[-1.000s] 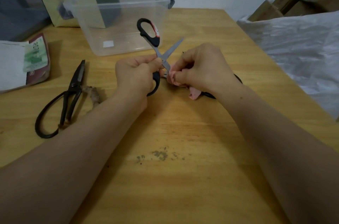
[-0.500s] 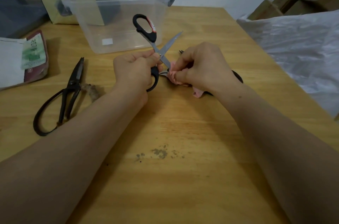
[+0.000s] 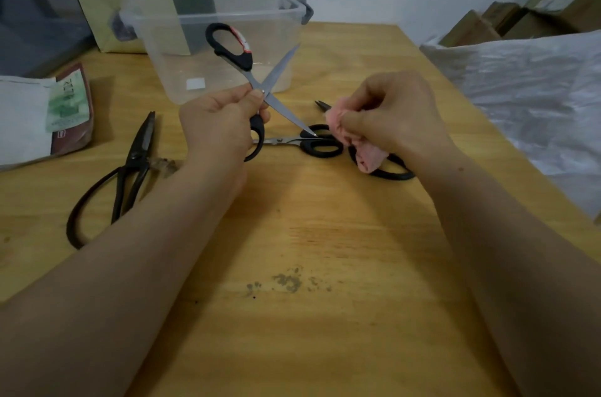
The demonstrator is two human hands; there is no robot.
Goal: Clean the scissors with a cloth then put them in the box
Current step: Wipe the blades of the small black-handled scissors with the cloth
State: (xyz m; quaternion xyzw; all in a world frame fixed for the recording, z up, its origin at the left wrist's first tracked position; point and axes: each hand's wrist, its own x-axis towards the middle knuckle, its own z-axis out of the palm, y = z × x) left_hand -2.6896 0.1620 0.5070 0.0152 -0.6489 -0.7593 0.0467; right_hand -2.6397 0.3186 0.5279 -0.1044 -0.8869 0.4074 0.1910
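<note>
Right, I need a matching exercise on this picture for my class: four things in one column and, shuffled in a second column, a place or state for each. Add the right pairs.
Things
1. cloth
2. box
3. shears
4. open scissors

Places or states
A. lies flat on the table, left side
B. gripped by the left hand, blades apart
C. bunched in the right hand
D. stands at the back, clear, no lid on

Pairs: 1-C, 2-D, 3-A, 4-B
</note>
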